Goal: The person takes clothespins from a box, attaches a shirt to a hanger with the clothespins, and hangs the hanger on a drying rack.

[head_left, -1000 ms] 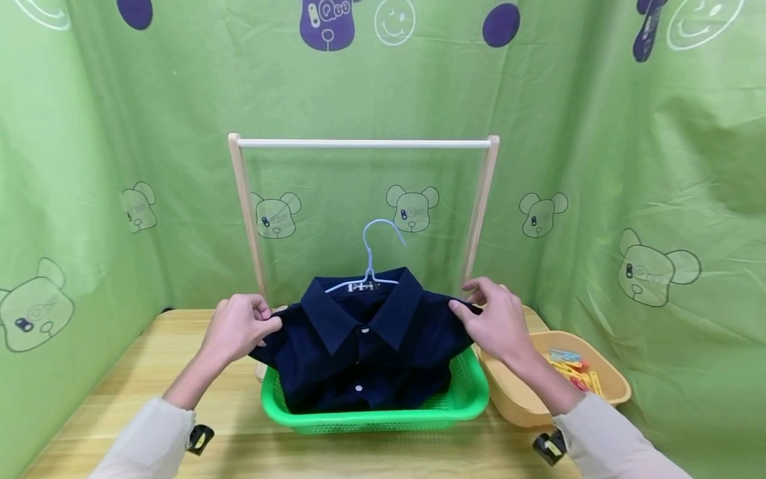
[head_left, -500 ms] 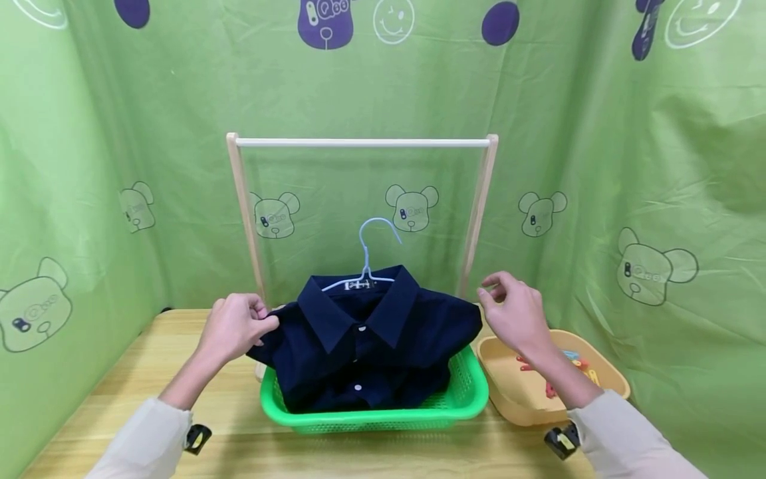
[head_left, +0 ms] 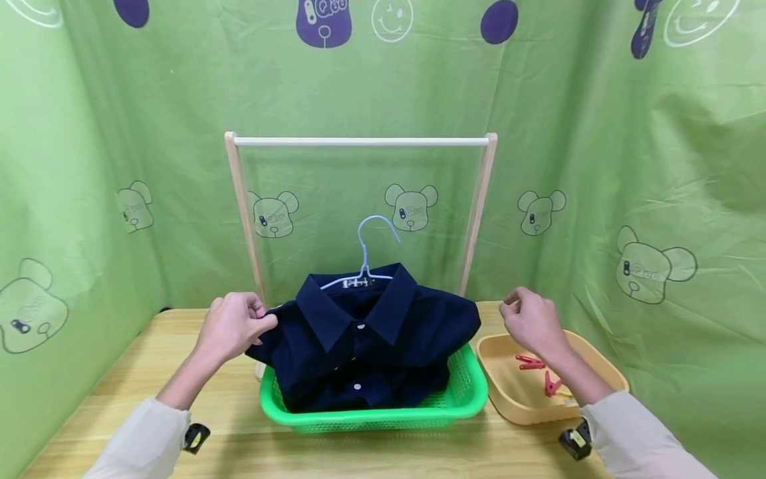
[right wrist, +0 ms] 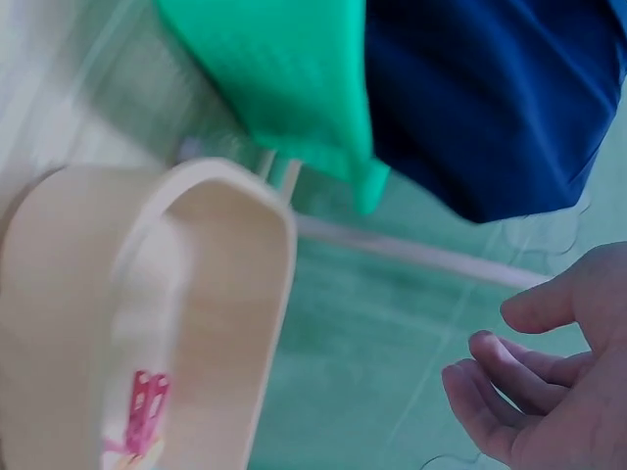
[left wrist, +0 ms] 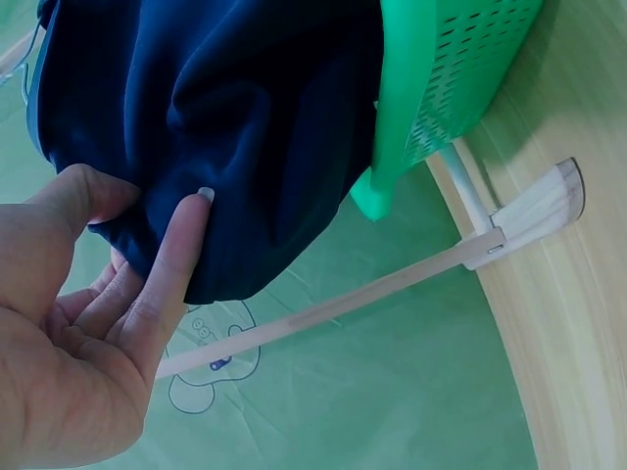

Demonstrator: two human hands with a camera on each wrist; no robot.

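Note:
A dark navy collared shirt (head_left: 413,326) sits bunched in a green plastic basket (head_left: 383,419). Inside its collar is a pale blue hanger (head_left: 364,256) with the hook standing up. My left hand (head_left: 230,326) pinches the shirt at the shoulder on the left side; the left wrist view shows thumb and finger on the navy cloth (left wrist: 245,127). Apart from the shirt, my right hand (head_left: 534,322) is above the back of an orange tray (head_left: 497,386), its fingers loosely curled with nothing between them. Red clothespins (head_left: 529,362) lie in that tray, partly hidden by the right forearm.
Behind the basket stands a rack with wooden posts (head_left: 479,219) and a white crossbar (head_left: 359,142). Everything rests on a wooden table (head_left: 137,372). Green printed curtains (head_left: 359,86) close in the back and sides.
My right hand has let go of the shirt's shoulder on the right and moved rightward, over the tray. The left hand keeps its pinch on the shirt.

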